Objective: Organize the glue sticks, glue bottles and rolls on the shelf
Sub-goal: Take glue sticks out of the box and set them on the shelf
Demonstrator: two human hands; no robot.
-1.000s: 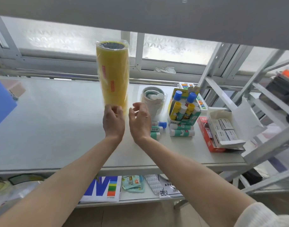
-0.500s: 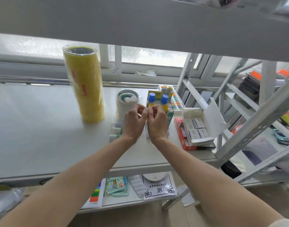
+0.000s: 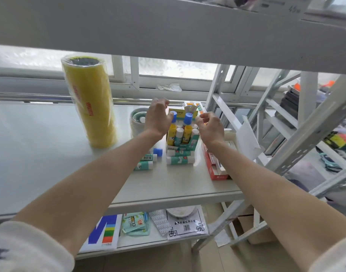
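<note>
A tall yellow stack of tape rolls (image 3: 89,101) in clear wrap stands upright on the white shelf (image 3: 40,163). A small green box (image 3: 185,142) holds upright glue sticks and two blue-capped glue bottles (image 3: 188,124). My left hand (image 3: 157,116) hovers at the box's left side and my right hand (image 3: 210,127) at its right, both with fingers spread and empty. Several green-and-white glue sticks (image 3: 180,160) lie loose in front of the box, more of them (image 3: 145,163) under my left forearm. A white roll (image 3: 137,119) sits behind my left hand, partly hidden.
A red-and-white open box (image 3: 217,165) lies right of the glue box, near slanted shelf braces (image 3: 305,132). The upper shelf board (image 3: 168,30) hangs low overhead. A lower shelf holds packets and paper (image 3: 135,222). A window runs behind.
My hands let go of the yellow tape stack, which now stands on the shelf at the left. Both hands moved right to the glue box and spread apart around it.
</note>
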